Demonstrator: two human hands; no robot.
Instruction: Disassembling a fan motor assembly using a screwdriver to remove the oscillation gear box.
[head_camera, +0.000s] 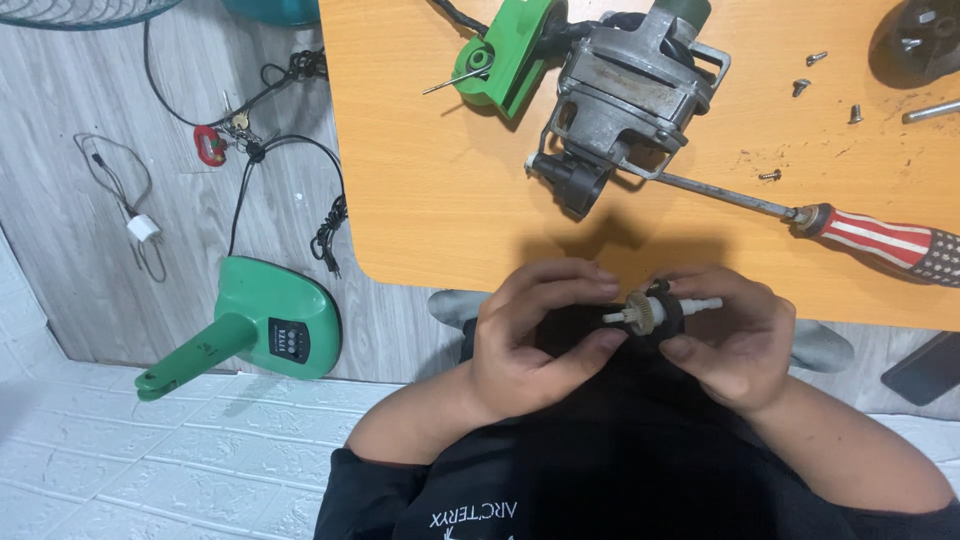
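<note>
Gear assembly (655, 312), small and pale with a toothed wheel on a white shaft, is being held just below the centre of the frame, right at the table's near edge. It is being pinched by the right hand (735, 340), fingers curled tight around its dark collar, while the left hand (535, 335) is being kept close beside it, fingertips bent toward the shaft's free end; whether they are touching it cannot be told. Both hands are being held together, almost meeting around the part.

An orange laminate table (440, 190) is being used as the work surface, filling the upper middle and right. A grey cast-metal motor (625, 85) is lying at upper centre with a green plastic bracket (505, 55) beside it. A screwdriver (850, 225) with a striped handle is resting at right, and loose screws (815, 70) are scattered near the top right. At lower left, a green fan base (265, 320) is sitting on pale wood-grain flooring, with black cables trailing above it.
</note>
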